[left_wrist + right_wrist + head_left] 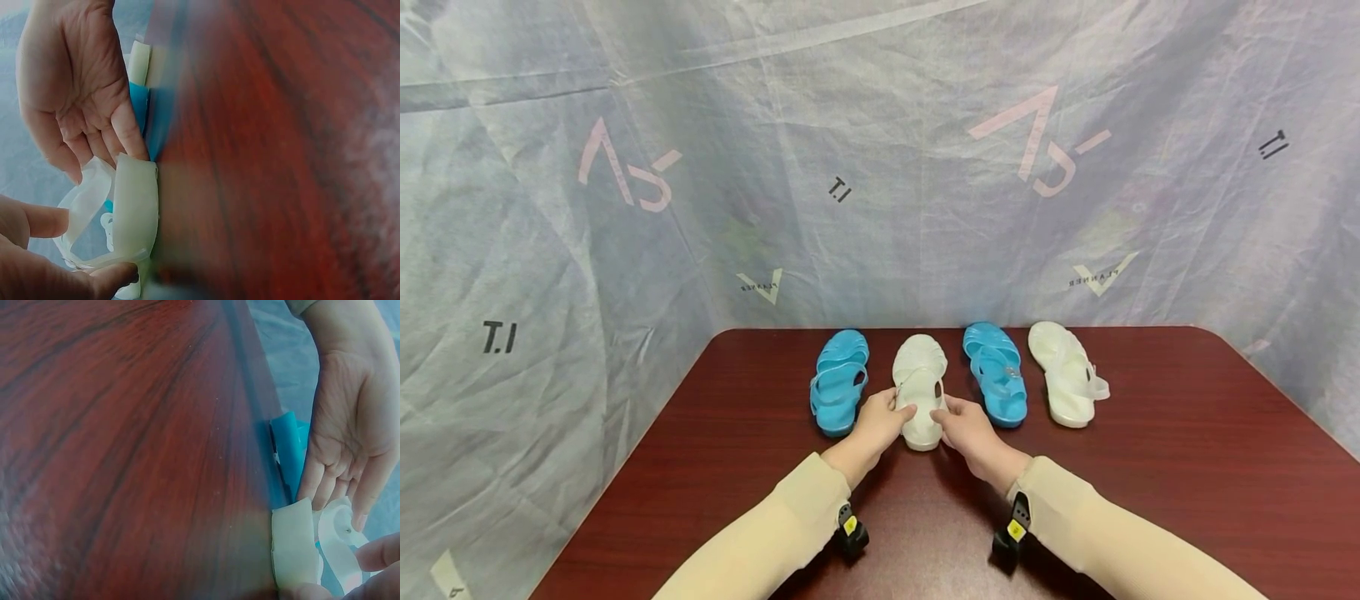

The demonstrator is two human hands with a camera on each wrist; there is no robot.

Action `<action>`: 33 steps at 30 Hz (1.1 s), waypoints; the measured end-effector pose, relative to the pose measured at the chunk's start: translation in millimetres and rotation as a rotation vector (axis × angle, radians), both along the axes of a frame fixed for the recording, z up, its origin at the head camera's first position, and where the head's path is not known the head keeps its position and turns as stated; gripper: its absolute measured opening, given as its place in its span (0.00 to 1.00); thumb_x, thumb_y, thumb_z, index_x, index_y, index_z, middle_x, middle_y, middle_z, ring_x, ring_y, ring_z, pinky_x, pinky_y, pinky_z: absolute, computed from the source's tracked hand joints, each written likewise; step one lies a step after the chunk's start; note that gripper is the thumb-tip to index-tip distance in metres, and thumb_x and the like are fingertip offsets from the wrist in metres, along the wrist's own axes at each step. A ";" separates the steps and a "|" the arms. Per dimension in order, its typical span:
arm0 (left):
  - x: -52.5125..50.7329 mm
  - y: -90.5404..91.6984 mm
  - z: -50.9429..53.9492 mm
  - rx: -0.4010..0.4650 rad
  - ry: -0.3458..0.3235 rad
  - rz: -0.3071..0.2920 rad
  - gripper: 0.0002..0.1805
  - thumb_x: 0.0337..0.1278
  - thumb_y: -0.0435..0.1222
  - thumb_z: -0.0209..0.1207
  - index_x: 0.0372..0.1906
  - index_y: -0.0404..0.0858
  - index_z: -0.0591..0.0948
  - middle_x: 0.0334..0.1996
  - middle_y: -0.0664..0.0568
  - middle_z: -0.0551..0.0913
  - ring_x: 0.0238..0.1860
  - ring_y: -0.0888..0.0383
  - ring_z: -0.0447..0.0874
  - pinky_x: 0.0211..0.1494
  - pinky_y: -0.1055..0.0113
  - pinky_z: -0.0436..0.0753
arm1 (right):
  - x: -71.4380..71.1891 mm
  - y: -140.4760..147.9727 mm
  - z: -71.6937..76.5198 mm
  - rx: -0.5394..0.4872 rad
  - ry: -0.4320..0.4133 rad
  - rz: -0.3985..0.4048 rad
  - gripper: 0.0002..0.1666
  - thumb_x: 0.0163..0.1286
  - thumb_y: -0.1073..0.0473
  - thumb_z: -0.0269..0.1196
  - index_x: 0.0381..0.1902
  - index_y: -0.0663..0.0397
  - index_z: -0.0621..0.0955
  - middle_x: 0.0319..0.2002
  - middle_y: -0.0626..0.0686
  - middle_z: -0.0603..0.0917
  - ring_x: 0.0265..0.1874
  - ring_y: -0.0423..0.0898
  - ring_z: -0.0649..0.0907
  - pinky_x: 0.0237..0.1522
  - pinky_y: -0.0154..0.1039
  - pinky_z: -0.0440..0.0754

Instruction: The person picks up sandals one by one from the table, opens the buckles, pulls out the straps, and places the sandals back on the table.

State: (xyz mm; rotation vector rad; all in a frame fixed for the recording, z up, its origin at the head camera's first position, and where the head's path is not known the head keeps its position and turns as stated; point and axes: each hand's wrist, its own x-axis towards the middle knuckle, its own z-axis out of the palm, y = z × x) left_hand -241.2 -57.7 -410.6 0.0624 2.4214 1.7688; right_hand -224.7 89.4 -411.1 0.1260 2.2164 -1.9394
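A white sandal (919, 390) lies on the table with its toe away from me, between my two hands. My left hand (876, 427) holds its left side near the heel, and my right hand (976, 435) holds the right side. Both thumbs reach in over the footbed and strap. Close up in the left wrist view, the sandal's heel (136, 206) stands at the table surface with a loose strap beside it. The same heel (294, 544) shows between both hands in the right wrist view.
One blue sandal (837, 400) lies left of the held one. To the right are a second blue sandal (1000, 383) and another white sandal (1066, 379), its strap sticking out. Behind the dark red table (1187, 450) hangs a grey printed cloth (880, 133).
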 end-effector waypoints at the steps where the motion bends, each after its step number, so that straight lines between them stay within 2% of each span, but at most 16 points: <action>1: 0.3 0.1 -0.3 0.001 0.001 0.001 0.30 0.67 0.34 0.55 0.70 0.26 0.63 0.68 0.36 0.68 0.70 0.46 0.65 0.69 0.53 0.71 | 0.3 0.1 0.0 -0.001 0.000 -0.001 0.32 0.74 0.63 0.50 0.72 0.71 0.58 0.68 0.70 0.66 0.66 0.59 0.69 0.65 0.55 0.71; 21: 7.1 2.0 -5.0 -0.013 -0.011 0.023 0.31 0.66 0.34 0.56 0.69 0.26 0.63 0.68 0.35 0.68 0.70 0.45 0.65 0.69 0.52 0.70 | 8.2 2.0 -1.6 -0.025 -0.028 0.011 0.33 0.75 0.63 0.49 0.72 0.72 0.56 0.69 0.70 0.63 0.68 0.61 0.67 0.66 0.57 0.68; 33: 8.7 2.2 -2.5 -0.012 0.004 0.016 0.30 0.66 0.35 0.57 0.69 0.27 0.65 0.67 0.36 0.70 0.69 0.46 0.67 0.68 0.53 0.71 | 8.8 3.1 2.2 -0.029 -0.026 0.012 0.32 0.75 0.63 0.49 0.71 0.72 0.58 0.69 0.70 0.64 0.67 0.60 0.69 0.66 0.56 0.69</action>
